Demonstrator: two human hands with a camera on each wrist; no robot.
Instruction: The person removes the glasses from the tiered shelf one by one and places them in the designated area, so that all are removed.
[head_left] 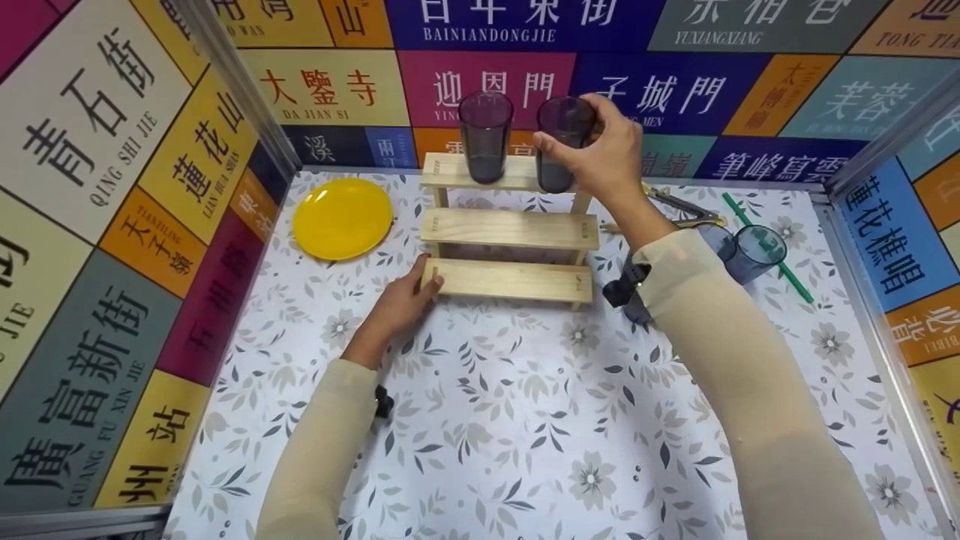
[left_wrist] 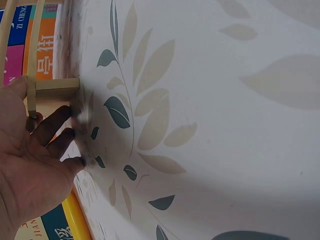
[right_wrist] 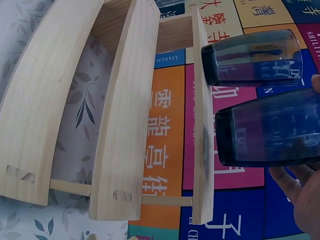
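Observation:
A three-tier wooden stand (head_left: 510, 229) stands at the back of the table. My right hand (head_left: 611, 154) grips a dark tinted drinking glass (head_left: 555, 169) near its rim, thumb on one side and fingers on the other. In the right wrist view that upright glass (right_wrist: 270, 130) has its base right at the top tier's surface. Beside it a matching glass (right_wrist: 255, 57) rests on the top tier. My left hand (head_left: 405, 296) pinches the left end of the lowest tier. Its thumb lies on the board (left_wrist: 55, 86), the other fingers spread below in the left wrist view.
A yellow plate (head_left: 343, 219) lies left of the stand. To the right are more tinted glasses (head_left: 759, 251), partly behind my right forearm, a green straw (head_left: 795, 281) and a dark metal tool (head_left: 686, 206). Printed panels (head_left: 487, 82) wall in the patterned table (head_left: 480, 435).

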